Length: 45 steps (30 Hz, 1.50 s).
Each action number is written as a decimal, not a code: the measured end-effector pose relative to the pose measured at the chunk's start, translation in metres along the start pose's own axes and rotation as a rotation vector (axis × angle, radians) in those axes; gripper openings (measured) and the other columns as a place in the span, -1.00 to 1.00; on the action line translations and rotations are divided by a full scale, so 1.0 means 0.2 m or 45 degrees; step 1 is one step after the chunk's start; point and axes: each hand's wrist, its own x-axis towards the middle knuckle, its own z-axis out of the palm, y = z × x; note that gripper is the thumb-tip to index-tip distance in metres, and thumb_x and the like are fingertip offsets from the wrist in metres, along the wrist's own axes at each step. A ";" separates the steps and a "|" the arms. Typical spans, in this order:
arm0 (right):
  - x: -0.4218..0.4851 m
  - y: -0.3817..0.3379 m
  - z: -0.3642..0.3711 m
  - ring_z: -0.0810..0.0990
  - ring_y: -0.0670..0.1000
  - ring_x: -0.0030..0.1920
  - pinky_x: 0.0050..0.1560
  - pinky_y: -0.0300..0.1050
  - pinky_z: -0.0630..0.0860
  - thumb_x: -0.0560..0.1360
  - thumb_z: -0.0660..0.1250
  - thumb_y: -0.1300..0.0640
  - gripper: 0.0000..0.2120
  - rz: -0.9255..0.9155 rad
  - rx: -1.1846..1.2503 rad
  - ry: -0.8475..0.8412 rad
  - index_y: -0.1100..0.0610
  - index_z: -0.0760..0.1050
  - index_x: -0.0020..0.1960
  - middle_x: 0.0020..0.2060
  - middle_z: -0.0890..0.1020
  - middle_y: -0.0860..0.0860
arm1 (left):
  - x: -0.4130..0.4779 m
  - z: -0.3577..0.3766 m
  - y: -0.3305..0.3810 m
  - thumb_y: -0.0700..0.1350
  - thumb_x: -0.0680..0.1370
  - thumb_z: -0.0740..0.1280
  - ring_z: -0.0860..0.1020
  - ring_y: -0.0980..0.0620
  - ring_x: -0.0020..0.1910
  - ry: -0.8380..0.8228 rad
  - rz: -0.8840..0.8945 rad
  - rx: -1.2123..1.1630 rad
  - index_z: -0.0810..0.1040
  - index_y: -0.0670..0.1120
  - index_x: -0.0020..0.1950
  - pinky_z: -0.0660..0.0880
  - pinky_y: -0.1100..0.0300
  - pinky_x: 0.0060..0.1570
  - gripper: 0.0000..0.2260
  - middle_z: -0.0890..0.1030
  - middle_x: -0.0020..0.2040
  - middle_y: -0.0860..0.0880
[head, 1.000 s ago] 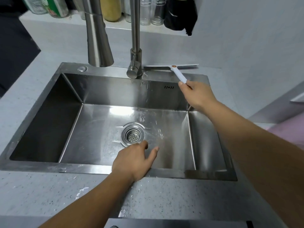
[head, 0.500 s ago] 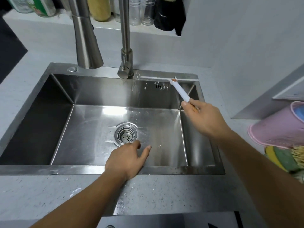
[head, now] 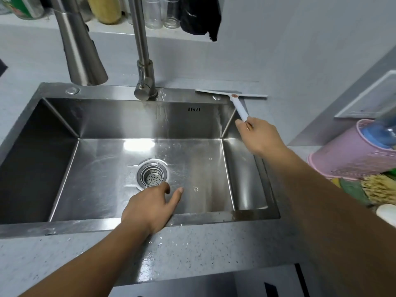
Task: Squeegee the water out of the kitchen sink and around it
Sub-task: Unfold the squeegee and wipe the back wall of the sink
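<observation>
A stainless steel sink (head: 102, 92) fills the middle of the view, with a round strainer drain (head: 152, 173) in its wet floor. My right hand (head: 260, 137) grips the white handle of a small squeegee (head: 231, 94). Its blade lies across the sink's back right corner, on the rear ledge and the counter beside it. My left hand (head: 151, 207) rests on the sink's front rim, fingers spread and holding nothing. Water drops lie on the sink floor, around the tap base and on the grey speckled counter (head: 192, 254) in front.
A tall steel tap (head: 144, 67) and its pull-out spray head (head: 80, 50) rise at the back. Jars and glasses stand on a shelf (head: 128, 24) behind. At the right are a pink container (head: 351, 151), a brush and a white tray against the wall.
The squeegee blade has moved from the back rim just right of the tap to the sink's back right corner. My left hand has stayed on the front rim.
</observation>
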 end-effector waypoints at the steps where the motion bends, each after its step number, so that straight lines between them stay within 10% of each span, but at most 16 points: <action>1: -0.09 0.03 0.01 0.53 0.04 -0.27 -0.36 -0.16 0.34 0.56 0.10 -0.27 -0.58 0.000 0.013 0.008 0.07 0.46 -0.10 -0.28 0.57 0.02 | 0.00 0.00 0.00 0.54 0.46 -0.17 0.62 -0.04 -0.05 0.000 -0.001 -0.002 0.46 0.14 0.03 0.52 0.03 -0.02 -0.37 0.68 -0.20 0.09; 7: -0.54 0.12 -0.02 0.55 0.01 -0.16 -0.18 -0.20 0.42 0.61 0.16 -0.19 -0.53 0.004 0.015 -0.037 0.02 0.42 0.43 -0.08 0.62 0.03 | 0.00 -0.01 0.00 0.55 0.45 -0.19 0.63 -0.05 -0.05 0.001 0.014 -0.007 0.47 0.14 0.04 0.52 0.02 -0.03 -0.35 0.69 -0.18 0.08; 13: -0.22 0.01 -0.13 0.48 -0.14 -0.31 -0.35 -0.26 0.32 0.56 0.15 -0.28 -0.60 -0.014 0.085 0.062 0.04 0.49 0.02 -0.21 0.61 0.02 | -0.01 -0.01 0.00 0.55 0.45 -0.19 0.62 -0.01 -0.09 0.021 0.020 -0.016 0.45 0.14 0.02 0.52 0.04 -0.05 -0.36 0.66 -0.27 0.11; 17: 0.12 -0.04 -0.09 0.58 0.10 -0.24 -0.32 -0.07 0.43 0.55 0.10 -0.27 -0.59 -0.003 0.011 0.026 0.06 0.44 -0.11 -0.25 0.59 0.05 | -0.01 -0.01 0.01 0.51 0.49 -0.14 0.60 0.03 -0.12 0.046 0.032 -0.013 0.46 0.13 0.00 0.46 0.08 -0.13 -0.41 0.63 -0.29 0.16; 32: -0.61 0.08 -0.12 0.59 -0.05 -0.25 -0.23 -0.14 0.54 0.59 0.21 -0.19 -0.67 0.046 0.054 -0.091 0.05 0.47 0.15 -0.24 0.60 0.02 | -0.02 -0.03 0.04 0.52 0.47 -0.15 0.62 -0.04 -0.02 -0.016 -0.011 -0.013 0.47 0.15 0.06 0.52 0.03 -0.03 -0.39 0.69 -0.12 0.09; 45: 0.22 -0.60 0.22 0.52 0.12 -0.21 -0.27 -0.05 0.33 0.63 -0.17 -0.14 -0.48 -0.187 -0.048 -0.120 0.17 0.44 0.02 -0.12 0.62 0.16 | -0.04 -0.07 0.06 0.49 0.48 -0.09 0.60 -0.10 0.04 -0.055 -0.057 -0.032 0.50 0.08 0.10 0.52 0.02 0.04 -0.38 0.67 -0.01 0.06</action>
